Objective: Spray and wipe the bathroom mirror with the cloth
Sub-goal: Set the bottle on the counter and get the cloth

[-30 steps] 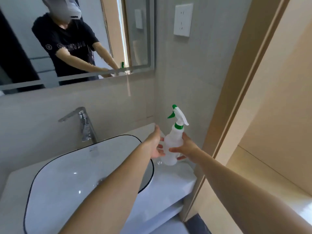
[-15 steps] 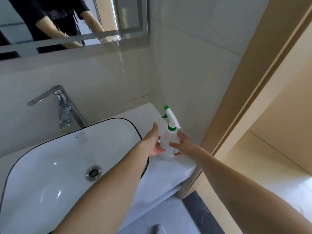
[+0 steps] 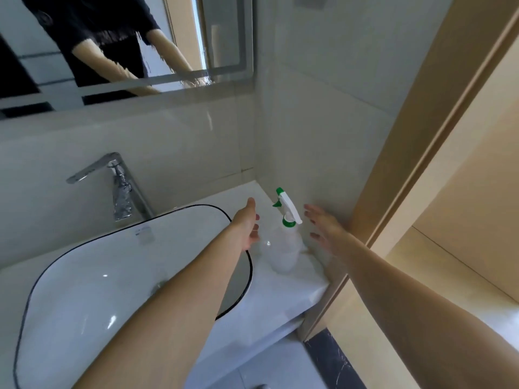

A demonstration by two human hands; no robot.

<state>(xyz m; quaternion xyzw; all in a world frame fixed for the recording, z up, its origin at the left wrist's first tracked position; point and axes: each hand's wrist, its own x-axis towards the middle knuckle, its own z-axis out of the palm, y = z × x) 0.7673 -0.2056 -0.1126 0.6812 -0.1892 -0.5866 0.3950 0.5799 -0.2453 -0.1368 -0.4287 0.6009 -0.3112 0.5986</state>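
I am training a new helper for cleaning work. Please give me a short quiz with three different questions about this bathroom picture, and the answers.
1. True or false: the spray bottle stands upright on the counter.
2. Which hand grips the bottle: A) left hand, B) right hand, C) neither?
3. Fill in: the bottle stands between the sink and the ____.

Key: 1. true. 2. C, both hands are open beside it, one on each side. 3. wall.
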